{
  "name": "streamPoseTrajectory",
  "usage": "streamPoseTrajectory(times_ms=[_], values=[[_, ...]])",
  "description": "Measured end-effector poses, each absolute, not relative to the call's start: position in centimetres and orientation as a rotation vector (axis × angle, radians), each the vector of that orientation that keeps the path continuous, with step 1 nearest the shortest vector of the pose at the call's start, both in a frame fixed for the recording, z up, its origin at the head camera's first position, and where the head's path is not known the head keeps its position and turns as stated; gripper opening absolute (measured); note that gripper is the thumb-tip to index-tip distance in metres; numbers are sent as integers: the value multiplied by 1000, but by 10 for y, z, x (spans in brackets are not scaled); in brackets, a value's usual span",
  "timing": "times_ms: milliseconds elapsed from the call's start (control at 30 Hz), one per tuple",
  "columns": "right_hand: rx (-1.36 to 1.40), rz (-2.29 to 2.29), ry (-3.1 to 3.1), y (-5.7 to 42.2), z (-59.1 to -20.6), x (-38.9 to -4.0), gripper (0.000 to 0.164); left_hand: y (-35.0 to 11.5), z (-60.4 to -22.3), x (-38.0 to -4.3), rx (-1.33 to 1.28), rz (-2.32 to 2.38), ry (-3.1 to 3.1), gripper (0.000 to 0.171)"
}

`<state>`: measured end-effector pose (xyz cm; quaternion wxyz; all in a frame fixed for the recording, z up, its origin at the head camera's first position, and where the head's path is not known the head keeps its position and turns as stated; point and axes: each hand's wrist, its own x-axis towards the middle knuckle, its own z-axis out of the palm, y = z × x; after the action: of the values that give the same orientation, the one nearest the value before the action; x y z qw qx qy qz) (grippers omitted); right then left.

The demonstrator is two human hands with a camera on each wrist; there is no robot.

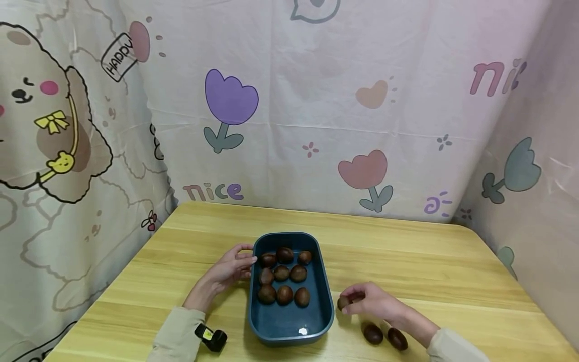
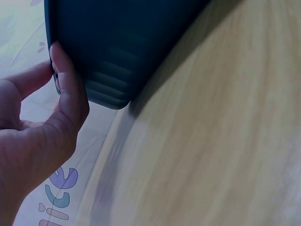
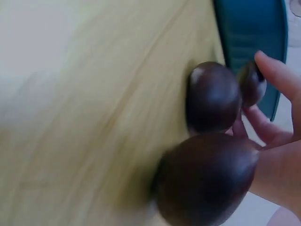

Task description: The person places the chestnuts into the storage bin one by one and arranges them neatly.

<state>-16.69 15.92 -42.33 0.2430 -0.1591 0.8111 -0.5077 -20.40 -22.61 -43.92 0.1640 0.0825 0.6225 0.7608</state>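
A dark blue rectangular container (image 1: pixel 291 327) stands on the table with several brown chestnuts (image 1: pixel 281 273) in rows inside it. My left hand (image 1: pixel 230 266) grips its left rim, thumb and fingers at the edge; the left wrist view shows the hand (image 2: pixel 51 117) against the ribbed outer wall (image 2: pixel 110 84). Just right of the container, my right hand (image 1: pixel 373 304) pinches one chestnut (image 1: pixel 343 302) between thumb and fingers. Two loose chestnuts, one (image 1: pixel 373 333) beside the other (image 1: pixel 397 339), lie on the table below that hand; they loom large in the right wrist view.
The wooden table (image 1: pixel 407 251) runs back to a printed cloth (image 1: pixel 298 100) hung behind and along the sides. A black strap-like device (image 1: pixel 211 338) sits at the left wrist, near the container's lower left corner.
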Motion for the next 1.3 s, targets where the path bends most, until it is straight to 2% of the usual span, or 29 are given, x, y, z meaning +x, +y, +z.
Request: streamPoseTrajectory(times_ms=[600,933,1300], values=[[-240,-1615,2329,123,-388,-164,47,-227,-438,-203,244,2174,1765,43],[-366,-1555,2352,98,-370,-161,41,-228,-437,-202,233,2179,1750,42],[-494,-1463,2325,68,-370,-159,39,-228,-438,-204,248,2167,1753,44]])
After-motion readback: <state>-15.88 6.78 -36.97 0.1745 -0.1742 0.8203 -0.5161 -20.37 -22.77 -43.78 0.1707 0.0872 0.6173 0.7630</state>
